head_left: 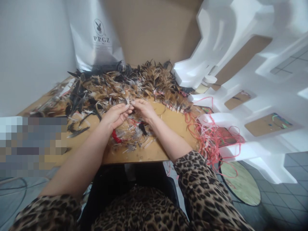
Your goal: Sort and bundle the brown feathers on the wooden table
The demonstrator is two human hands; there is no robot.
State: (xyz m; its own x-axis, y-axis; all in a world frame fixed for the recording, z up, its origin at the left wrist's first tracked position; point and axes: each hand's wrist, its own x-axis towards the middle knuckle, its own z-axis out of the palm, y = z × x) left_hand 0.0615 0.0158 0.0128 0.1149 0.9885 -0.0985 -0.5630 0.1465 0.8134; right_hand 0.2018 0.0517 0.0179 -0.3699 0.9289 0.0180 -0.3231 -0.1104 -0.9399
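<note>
My left hand [117, 115] and my right hand [143, 109] meet above the middle of the table, thumbs and fingers pinched together. Something small and pale shows at the fingertips, too small to make out against the feathers behind it. A thick pile of brown and black feathers [106, 86] lies just beyond both hands. To its right, bunches of brown feathers [160, 78] stand with pale tied ends along the front. Below my hands are loose pale feather scraps [131, 139] and a coil of red cord [116, 137].
A tangle of pink-red ties [209, 138] hangs over the table's right edge. White foam packing pieces [216, 41] fill the right side, with a small white-lidded jar [209, 81] beside them. A silver printed bag [96, 38] stands behind the pile. The wooden table [144, 156] ends close to my body.
</note>
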